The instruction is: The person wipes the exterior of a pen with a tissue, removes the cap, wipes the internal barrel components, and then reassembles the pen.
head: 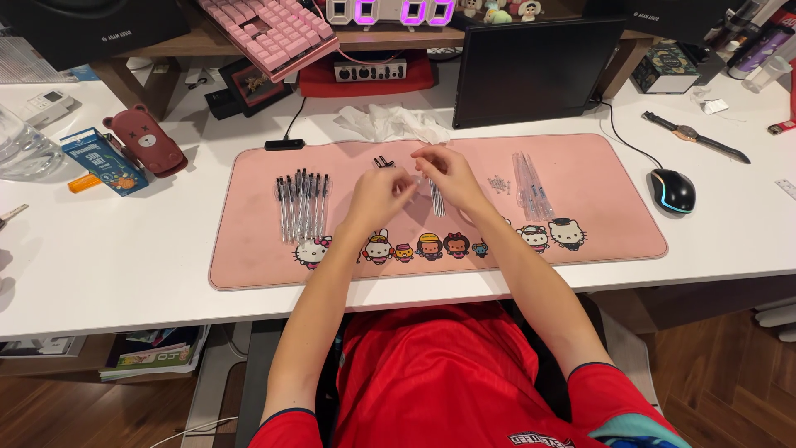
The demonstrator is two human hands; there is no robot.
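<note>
Now both hands meet over the middle of the pink desk mat (249,265), fingers pinched close together. Left hand (377,195) is curled narrow, fingertips nipped on something small and clear, too tiny to make out. Right hand (448,172) is pinched as well, holding a thin clear pen barrel (436,199) that hangs down from its fingers toward the mat. The two hands are nearly touching at the fingertips.

Over to the left on the mat lies a row of assembled black pens (303,206), side by side, well apart from the hands. Just behind the hands sits a small cluster of black caps (382,162). To the right, a little heap of tiny clear parts (498,184), and beside it a bundle of clear tubes (529,187).

Off the mat, a black mouse (671,190) with a glowing rim rests at the right, a wristwatch (695,135) behind it, and a bear-shaped case (146,139) at the left.
</note>
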